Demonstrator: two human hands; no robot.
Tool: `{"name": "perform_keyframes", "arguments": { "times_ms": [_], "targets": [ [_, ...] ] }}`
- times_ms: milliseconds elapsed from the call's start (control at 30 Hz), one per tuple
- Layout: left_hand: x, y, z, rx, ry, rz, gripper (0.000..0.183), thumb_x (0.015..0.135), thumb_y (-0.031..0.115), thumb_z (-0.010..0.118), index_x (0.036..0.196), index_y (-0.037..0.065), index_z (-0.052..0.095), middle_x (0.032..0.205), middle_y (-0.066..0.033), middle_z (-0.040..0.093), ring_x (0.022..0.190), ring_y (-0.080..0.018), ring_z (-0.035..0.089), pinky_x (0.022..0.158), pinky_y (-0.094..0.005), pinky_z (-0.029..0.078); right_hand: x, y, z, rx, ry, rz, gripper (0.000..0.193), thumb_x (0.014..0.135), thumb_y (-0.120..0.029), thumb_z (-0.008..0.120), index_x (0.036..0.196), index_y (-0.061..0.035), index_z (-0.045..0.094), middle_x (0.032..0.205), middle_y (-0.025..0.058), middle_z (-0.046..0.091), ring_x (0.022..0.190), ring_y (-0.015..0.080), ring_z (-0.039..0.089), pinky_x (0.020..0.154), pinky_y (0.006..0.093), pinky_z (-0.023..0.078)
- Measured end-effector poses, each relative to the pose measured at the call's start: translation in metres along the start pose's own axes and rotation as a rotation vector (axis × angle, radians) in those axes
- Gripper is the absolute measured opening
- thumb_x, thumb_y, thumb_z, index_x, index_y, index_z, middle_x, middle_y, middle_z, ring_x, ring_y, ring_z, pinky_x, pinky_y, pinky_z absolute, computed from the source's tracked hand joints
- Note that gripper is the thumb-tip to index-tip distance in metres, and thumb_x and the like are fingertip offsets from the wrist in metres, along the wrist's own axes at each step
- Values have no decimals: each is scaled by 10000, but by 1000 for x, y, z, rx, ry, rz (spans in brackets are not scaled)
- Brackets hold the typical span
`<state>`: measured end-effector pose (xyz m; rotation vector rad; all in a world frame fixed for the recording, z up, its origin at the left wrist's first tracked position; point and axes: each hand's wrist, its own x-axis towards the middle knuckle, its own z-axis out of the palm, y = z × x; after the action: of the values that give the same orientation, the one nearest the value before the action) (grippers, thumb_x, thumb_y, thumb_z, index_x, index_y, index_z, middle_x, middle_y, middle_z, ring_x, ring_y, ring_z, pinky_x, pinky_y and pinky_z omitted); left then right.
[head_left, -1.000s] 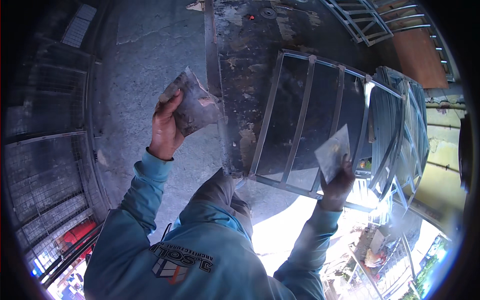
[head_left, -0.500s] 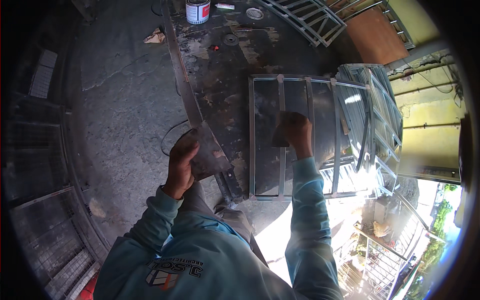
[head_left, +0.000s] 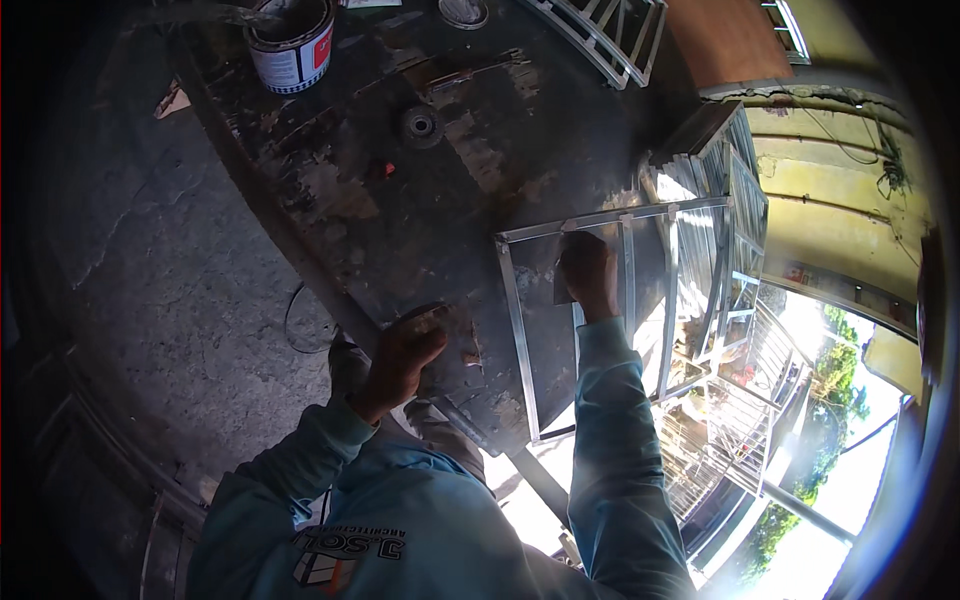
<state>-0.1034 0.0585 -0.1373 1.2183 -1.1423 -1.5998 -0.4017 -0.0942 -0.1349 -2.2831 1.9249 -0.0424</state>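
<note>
Left hand [head_left: 397, 360] grips plate [head_left: 452, 350] near left edge of table [head_left: 440, 220]; right hand [head_left: 591, 272] grips blade [head_left: 562, 290]. Blade could skid off frame [head_left: 516, 340] if pressed askew.

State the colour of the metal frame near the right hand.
The metal frame is silver-grey, seen best in the head view.

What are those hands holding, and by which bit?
The left hand holds a smeared flat plate by its left side. The right hand holds a thin dark blade; its exact grip is hidden.
</note>
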Motion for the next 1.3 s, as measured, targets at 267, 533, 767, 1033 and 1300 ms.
{"name": "perform_keyframes", "arguments": {
  "times_ms": [267, 533, 767, 1033, 1300],
  "targets": [
    [45, 5, -2, -742, -144, -405, 404, 945, 246, 597, 1251, -11, 539, 1162, -114, 616, 1086, -215, 589, 964, -340, 472, -63, -91, -73, 249, 10, -147, 172, 773, 7, 627, 923, -60, 677, 794, 115, 633, 652, 284, 630, 530, 368, 510],
    [46, 23, 8, -715, -409, -137, 528, 939, 253, 616, 1378, 26, 430, 1341, -120, 503, 1199, -213, 526, 1044, -349, 428, -114, -106, -86, 272, 51, -269, 366, 663, 4, 670, 1019, -72, 705, 856, 76, 623, 669, 241, 594, 552, 344, 500],
    [46, 3, 3, -280, 20, 44, 273, 991, 135, 477, 1222, 20, 566, 1230, -157, 593, 1158, -289, 570, 1020, -411, 444, -130, -102, -99, 330, 109, -339, 297, 607, 20, 693, 903, -1, 680, 842, 115, 641, 726, 264, 626, 601, 355, 521],
    [12, 4, 18, 294, 156, 341, 303, 935, -34, 504, 1221, 59, 546, 1250, -211, 567, 1145, -398, 555, 1001, -464, 444, -143, -121, -98, 327, 121, -505, 298, 624, -23, 690, 916, 36, 694, 912, 125, 659, 780, 259, 650, 638, 340, 549],
    [-1, 24, 26, -74, -48, 91, 382, 988, 200, 513, 1330, 32, 481, 1142, -212, 601, 885, -238, 637, 813, -361, 503, -139, -114, -78, 378, 114, -481, 284, 626, -4, 670, 908, 19, 694, 900, 125, 658, 742, 254, 653, 628, 329, 544]
  ]
}}
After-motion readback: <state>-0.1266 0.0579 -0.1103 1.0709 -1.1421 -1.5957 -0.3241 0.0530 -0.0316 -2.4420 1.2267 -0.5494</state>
